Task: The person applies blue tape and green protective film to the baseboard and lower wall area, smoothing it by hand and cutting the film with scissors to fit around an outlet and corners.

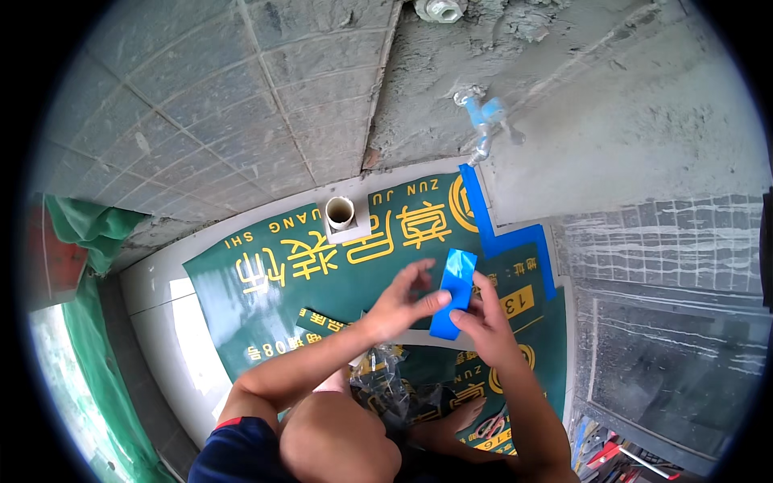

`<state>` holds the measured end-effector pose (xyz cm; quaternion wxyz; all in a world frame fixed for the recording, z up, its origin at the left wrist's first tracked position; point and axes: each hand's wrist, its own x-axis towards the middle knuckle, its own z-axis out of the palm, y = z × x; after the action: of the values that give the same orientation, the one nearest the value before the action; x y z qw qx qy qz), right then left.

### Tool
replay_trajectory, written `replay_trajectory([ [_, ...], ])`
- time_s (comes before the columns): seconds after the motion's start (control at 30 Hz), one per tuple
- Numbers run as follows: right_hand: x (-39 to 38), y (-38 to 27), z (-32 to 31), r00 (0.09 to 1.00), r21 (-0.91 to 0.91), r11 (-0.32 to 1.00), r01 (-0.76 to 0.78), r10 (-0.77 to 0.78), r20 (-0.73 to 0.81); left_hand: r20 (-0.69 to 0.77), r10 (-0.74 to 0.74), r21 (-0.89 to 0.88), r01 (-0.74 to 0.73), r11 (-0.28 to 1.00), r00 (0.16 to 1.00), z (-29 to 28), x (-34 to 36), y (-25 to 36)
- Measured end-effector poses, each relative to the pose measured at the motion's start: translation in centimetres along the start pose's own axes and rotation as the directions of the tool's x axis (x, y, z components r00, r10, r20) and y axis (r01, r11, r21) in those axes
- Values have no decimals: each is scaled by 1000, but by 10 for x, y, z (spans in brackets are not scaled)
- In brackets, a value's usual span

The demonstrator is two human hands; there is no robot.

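Note:
My right hand [485,320] grips a piece of wide, shiny blue tape [458,278] between its thumb and fingers. Whether this is a loose strip or part of a roll, I cannot tell. My left hand [400,303] is beside it with fingers spread, its thumb reaching to the tape's face. Below both hands, a green floor sheet [241,310] with yellow lettering covers the floor. Blue tape strips [515,237] run in steps along the sheet's far right edge. A white pipe stub [340,211] rises through a cutout in the sheet.
A tap [483,121] juts from the rough wall ahead. Crumpled clear plastic [382,382] and a green offcut [320,322] lie before my legs. Scissors [491,425] rest near my foot, and several tools [620,455] at lower right. Green netting [97,229] hangs at left.

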<state>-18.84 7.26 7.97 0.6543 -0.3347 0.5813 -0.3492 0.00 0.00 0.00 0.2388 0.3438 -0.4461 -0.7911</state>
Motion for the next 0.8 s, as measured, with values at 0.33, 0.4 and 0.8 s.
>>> replay_trajectory([
  [0.33, -1, -37, 30, 998, -620, 782, 65, -44, 50, 141, 72, -111, -56, 992, 987, -35, -16, 8],
  [0.4, 2, -33, 26, 975, -645, 736, 207, -206, 77, 135, 73, -62, -65, 996, 988, -41, -21, 8],
  [0.8, 43, -15, 38, 960, -486, 852, 193, -266, -86, 177, -31, 183, -1, 983, 984, -51, -37, 30],
])
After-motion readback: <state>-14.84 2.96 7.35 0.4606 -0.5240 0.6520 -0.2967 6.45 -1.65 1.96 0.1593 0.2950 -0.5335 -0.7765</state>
